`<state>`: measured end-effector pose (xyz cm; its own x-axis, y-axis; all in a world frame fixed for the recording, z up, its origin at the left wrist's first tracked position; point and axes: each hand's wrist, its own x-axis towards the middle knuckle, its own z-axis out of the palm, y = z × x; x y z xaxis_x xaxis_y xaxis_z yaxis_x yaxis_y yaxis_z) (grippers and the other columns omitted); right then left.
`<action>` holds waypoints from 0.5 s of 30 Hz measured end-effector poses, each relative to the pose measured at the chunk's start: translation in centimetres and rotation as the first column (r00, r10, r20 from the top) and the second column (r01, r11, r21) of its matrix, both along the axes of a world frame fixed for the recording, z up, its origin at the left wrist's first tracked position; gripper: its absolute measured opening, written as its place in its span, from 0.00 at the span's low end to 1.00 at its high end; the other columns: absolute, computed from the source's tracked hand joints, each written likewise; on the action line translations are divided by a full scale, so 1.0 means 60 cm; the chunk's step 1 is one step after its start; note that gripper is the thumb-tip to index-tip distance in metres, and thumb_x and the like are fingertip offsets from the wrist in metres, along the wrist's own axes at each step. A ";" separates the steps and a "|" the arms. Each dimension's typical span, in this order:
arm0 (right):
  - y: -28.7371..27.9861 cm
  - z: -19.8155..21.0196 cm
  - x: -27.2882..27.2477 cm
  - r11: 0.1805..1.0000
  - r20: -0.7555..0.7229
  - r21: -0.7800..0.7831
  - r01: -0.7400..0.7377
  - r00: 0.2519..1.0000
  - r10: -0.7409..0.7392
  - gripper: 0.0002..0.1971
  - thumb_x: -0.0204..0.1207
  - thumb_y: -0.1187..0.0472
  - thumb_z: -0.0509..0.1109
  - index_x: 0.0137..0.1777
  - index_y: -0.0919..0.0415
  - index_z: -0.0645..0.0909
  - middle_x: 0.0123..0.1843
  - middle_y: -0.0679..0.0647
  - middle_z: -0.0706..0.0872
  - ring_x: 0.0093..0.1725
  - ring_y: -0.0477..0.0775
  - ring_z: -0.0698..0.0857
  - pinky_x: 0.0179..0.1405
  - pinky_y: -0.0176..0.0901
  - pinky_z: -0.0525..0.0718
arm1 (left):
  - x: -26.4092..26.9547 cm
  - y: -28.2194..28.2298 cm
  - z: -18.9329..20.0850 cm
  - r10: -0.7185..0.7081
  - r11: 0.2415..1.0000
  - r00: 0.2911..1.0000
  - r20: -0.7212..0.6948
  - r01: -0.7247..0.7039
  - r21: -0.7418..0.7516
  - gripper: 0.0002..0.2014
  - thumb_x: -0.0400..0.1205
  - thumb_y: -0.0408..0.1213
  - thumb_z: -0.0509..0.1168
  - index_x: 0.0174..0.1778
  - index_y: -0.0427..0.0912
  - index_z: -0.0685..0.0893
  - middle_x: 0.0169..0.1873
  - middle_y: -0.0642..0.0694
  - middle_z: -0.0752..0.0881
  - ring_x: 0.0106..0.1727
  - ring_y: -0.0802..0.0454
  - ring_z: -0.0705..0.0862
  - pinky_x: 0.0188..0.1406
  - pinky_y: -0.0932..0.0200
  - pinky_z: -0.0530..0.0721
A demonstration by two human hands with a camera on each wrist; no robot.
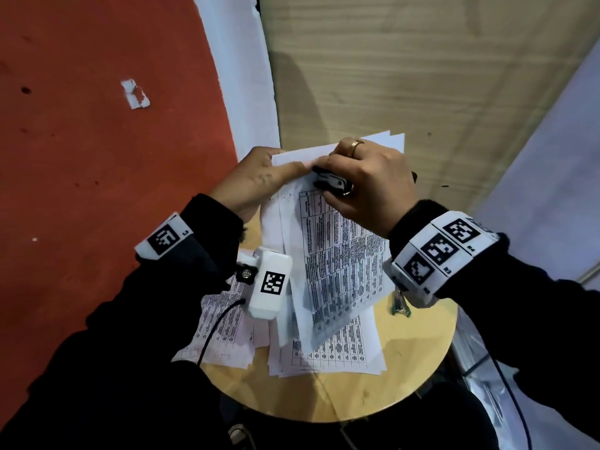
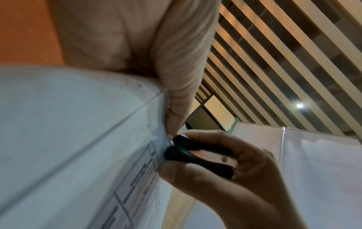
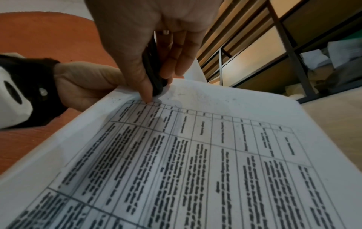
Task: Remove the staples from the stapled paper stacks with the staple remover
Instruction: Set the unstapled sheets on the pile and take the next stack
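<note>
I hold a stapled paper stack (image 1: 337,254) printed with a table up in the air over the round table. My left hand (image 1: 259,183) pinches its top left corner, thumb on the front sheet. My right hand (image 1: 367,186) grips a black and chrome staple remover (image 1: 331,183) whose claws sit against that same corner. In the left wrist view the staple remover (image 2: 197,156) touches the paper stack (image 2: 78,139) just below my left thumb (image 2: 176,99). In the right wrist view the staple remover (image 3: 154,74) presses on the sheet's top edge of the paper stack (image 3: 195,155). The staple itself is hidden.
Several loose printed sheets (image 1: 337,355) lie on the round wooden table (image 1: 406,368) below. A small green and metal stapler (image 1: 401,303) stands at the table's right side. A red wall (image 1: 97,157) is to the left, a wooden panel (image 1: 422,76) ahead.
</note>
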<state>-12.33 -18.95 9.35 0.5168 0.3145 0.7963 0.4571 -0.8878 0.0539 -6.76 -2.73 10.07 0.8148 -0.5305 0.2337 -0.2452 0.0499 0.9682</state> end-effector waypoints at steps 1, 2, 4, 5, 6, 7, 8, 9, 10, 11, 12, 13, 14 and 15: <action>0.000 -0.002 -0.001 0.999 -0.008 0.033 -0.013 1.000 0.013 0.14 0.59 0.59 0.75 0.46 0.59 0.88 0.39 0.57 0.87 0.36 0.62 0.87 0.27 0.51 0.85 | 0.001 0.002 -0.002 -0.006 1.000 1.000 -0.005 0.006 0.005 0.06 0.70 0.33 0.69 0.40 0.40 0.88 0.35 0.46 0.89 0.38 0.52 0.86 0.44 0.61 0.84; 0.001 -0.003 -0.002 0.997 -0.019 0.067 -0.025 0.999 0.026 0.13 0.60 0.59 0.75 0.46 0.58 0.88 0.40 0.56 0.87 0.37 0.62 0.87 0.27 0.52 0.85 | 0.003 0.003 -0.005 -0.010 1.000 1.000 0.004 0.010 0.004 0.06 0.68 0.32 0.70 0.40 0.40 0.88 0.35 0.47 0.89 0.38 0.53 0.86 0.45 0.61 0.84; 0.003 -0.004 -0.006 0.988 -0.044 0.147 -0.049 0.997 0.056 0.12 0.63 0.58 0.74 0.47 0.58 0.89 0.40 0.55 0.87 0.37 0.62 0.87 0.29 0.52 0.85 | 0.001 0.006 -0.004 -0.018 1.000 0.999 0.049 0.018 -0.001 0.07 0.67 0.30 0.72 0.40 0.41 0.89 0.36 0.48 0.89 0.39 0.53 0.85 0.45 0.62 0.84; 0.003 -0.004 -0.007 0.981 -0.051 0.186 -0.058 0.996 0.069 0.12 0.64 0.58 0.74 0.47 0.57 0.89 0.41 0.54 0.88 0.37 0.61 0.87 0.30 0.52 0.85 | 0.002 0.007 -0.002 -0.021 1.000 0.997 0.068 0.022 -0.002 0.08 0.68 0.30 0.72 0.42 0.41 0.89 0.37 0.48 0.89 0.40 0.53 0.86 0.46 0.62 0.84; 0.002 -0.005 -0.009 0.973 -0.058 0.221 -0.064 0.995 0.078 0.12 0.65 0.57 0.74 0.48 0.57 0.89 0.41 0.54 0.88 0.38 0.61 0.87 0.31 0.52 0.85 | 0.002 0.008 -0.001 -0.029 1.000 0.996 0.080 0.029 -0.005 0.09 0.68 0.29 0.72 0.44 0.41 0.89 0.38 0.49 0.90 0.41 0.54 0.86 0.47 0.61 0.84; 0.001 -0.005 -0.010 0.965 -0.068 0.253 -0.068 0.994 0.088 0.13 0.65 0.58 0.75 0.49 0.57 0.89 0.41 0.54 0.88 0.39 0.60 0.87 0.32 0.53 0.85 | 0.000 0.008 0.001 -0.040 0.999 0.995 0.088 0.041 -0.009 0.10 0.69 0.28 0.73 0.45 0.41 0.89 0.38 0.50 0.90 0.42 0.55 0.87 0.48 0.62 0.84; 0.001 -0.005 -0.011 0.955 -0.083 0.287 -0.071 0.992 0.099 0.13 0.64 0.58 0.76 0.50 0.57 0.89 0.42 0.54 0.88 0.40 0.59 0.87 0.34 0.53 0.85 | 0.000 0.008 0.002 -0.047 0.999 0.995 0.087 0.049 -0.012 0.10 0.69 0.28 0.73 0.44 0.42 0.89 0.38 0.51 0.91 0.42 0.56 0.87 0.48 0.63 0.85; -0.001 -0.004 -0.012 0.944 -0.097 0.320 -0.077 0.989 0.113 0.14 0.64 0.58 0.76 0.51 0.57 0.89 0.43 0.54 0.88 0.41 0.59 0.88 0.36 0.54 0.85 | 0.000 0.007 0.003 -0.049 0.999 0.995 0.083 0.050 -0.013 0.09 0.70 0.28 0.73 0.44 0.43 0.89 0.38 0.51 0.91 0.42 0.56 0.87 0.47 0.63 0.85; -0.002 -0.004 -0.012 0.935 -0.106 0.345 -0.082 0.986 0.126 0.15 0.63 0.59 0.77 0.51 0.57 0.89 0.43 0.54 0.88 0.42 0.58 0.87 0.38 0.53 0.85 | -0.001 0.008 0.003 -0.043 0.999 0.996 0.074 0.044 -0.012 0.09 0.70 0.29 0.73 0.45 0.42 0.89 0.39 0.49 0.91 0.42 0.55 0.87 0.49 0.62 0.85; -0.002 -0.003 -0.012 0.927 -0.112 0.364 -0.087 0.984 0.137 0.15 0.63 0.59 0.77 0.51 0.58 0.89 0.43 0.54 0.88 0.43 0.57 0.87 0.40 0.51 0.85 | -0.002 0.009 0.003 -0.035 0.999 0.997 0.065 0.036 -0.012 0.10 0.70 0.30 0.73 0.46 0.41 0.89 0.41 0.47 0.91 0.44 0.52 0.88 0.51 0.58 0.85; -0.003 -0.002 -0.013 0.921 -0.117 0.378 -0.092 0.982 0.146 0.16 0.63 0.59 0.77 0.52 0.59 0.89 0.43 0.54 0.89 0.43 0.56 0.87 0.42 0.49 0.84 | -0.002 0.009 0.003 -0.028 0.999 0.998 0.055 0.029 -0.013 0.11 0.70 0.32 0.73 0.48 0.39 0.88 0.43 0.45 0.91 0.46 0.49 0.88 0.54 0.53 0.85; -0.003 -0.002 -0.014 0.915 -0.122 0.391 -0.096 0.980 0.155 0.16 0.63 0.60 0.77 0.52 0.60 0.89 0.43 0.55 0.89 0.43 0.55 0.87 0.44 0.46 0.83 | -0.002 0.010 0.001 -0.022 1.000 0.999 0.049 0.022 -0.012 0.13 0.70 0.33 0.73 0.50 0.38 0.88 0.45 0.42 0.90 0.48 0.46 0.87 0.57 0.48 0.84; -0.004 -0.002 -0.015 0.909 -0.127 0.404 -0.100 0.978 0.164 0.16 0.63 0.60 0.77 0.52 0.60 0.88 0.43 0.55 0.89 0.43 0.53 0.87 0.44 0.42 0.82 | -0.003 0.010 0.001 -0.017 1.000 0.999 0.049 0.018 -0.011 0.13 0.70 0.33 0.73 0.50 0.38 0.88 0.47 0.40 0.90 0.49 0.45 0.87 0.58 0.45 0.84; -0.005 -0.003 -0.015 0.902 -0.131 0.418 -0.104 0.976 0.173 0.16 0.63 0.61 0.77 0.52 0.61 0.88 0.43 0.55 0.89 0.43 0.51 0.86 0.45 0.38 0.81 | -0.005 0.009 0.001 -0.012 1.000 0.998 0.059 0.013 -0.012 0.13 0.70 0.33 0.73 0.51 0.37 0.88 0.47 0.38 0.89 0.49 0.44 0.87 0.57 0.46 0.84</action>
